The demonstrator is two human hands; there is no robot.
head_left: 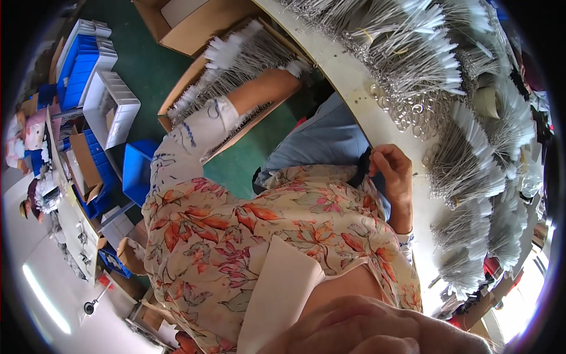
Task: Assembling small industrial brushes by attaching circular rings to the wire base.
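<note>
Many thin, silvery wire stems (253, 54) with frosted white tips fill a cardboard box (243, 133) beside the smooth bench (348, 76); the left hand (289, 80) reaches to its bench-side end, fingers hidden. Near the bench edge, the right hand's (392, 170) fingers curl, grip unclear.

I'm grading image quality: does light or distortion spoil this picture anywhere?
In the head view, the worktable edge bends with fisheye distortion; the bright window area at lower right is washed out, and the tube lamp at lower left glares white; beneath the worktable lies shadow; the right hand looks reasonably clear.
</note>
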